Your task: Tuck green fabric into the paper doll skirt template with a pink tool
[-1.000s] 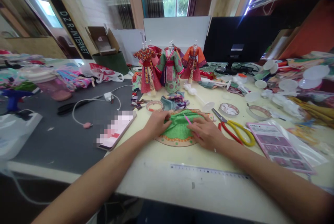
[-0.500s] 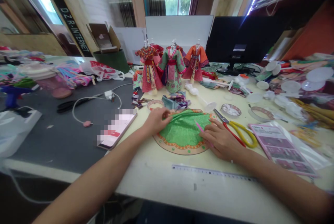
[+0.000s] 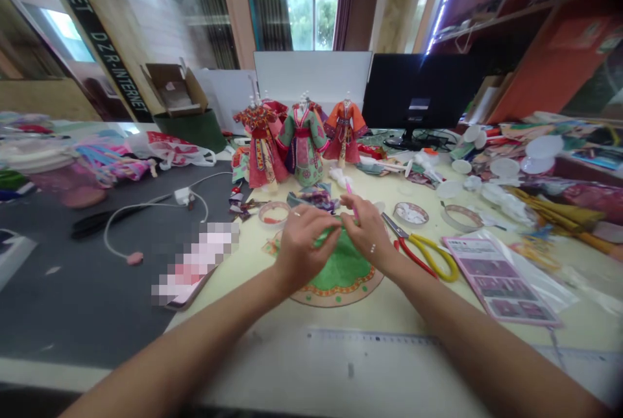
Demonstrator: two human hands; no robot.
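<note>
My left hand (image 3: 304, 249) pinches the top of a green patterned fabric (image 3: 343, 269), gathering it between fingers and thumb. The fabric lies on a round card base with an orange border (image 3: 335, 295). My right hand (image 3: 365, 230) is beside the left, its fingertips at the same gathered edge. It holds a slim pink stick (image 3: 351, 200) pointing upward. The hands hide the upper part of the fabric and base.
Red-and-yellow-handled scissors (image 3: 421, 249) lie right of the base, next to a plastic-wrapped booklet (image 3: 496, 282). Several costumed dolls on stands (image 3: 302, 142) stand behind. A ruler (image 3: 374, 338) lies near the front edge; a blurred phone (image 3: 195, 262) lies left.
Both hands have moved together, and the fabric's edge is now lifted and bunched between them. The pink stick has risen upright in my right hand. The view has shifted slightly.
</note>
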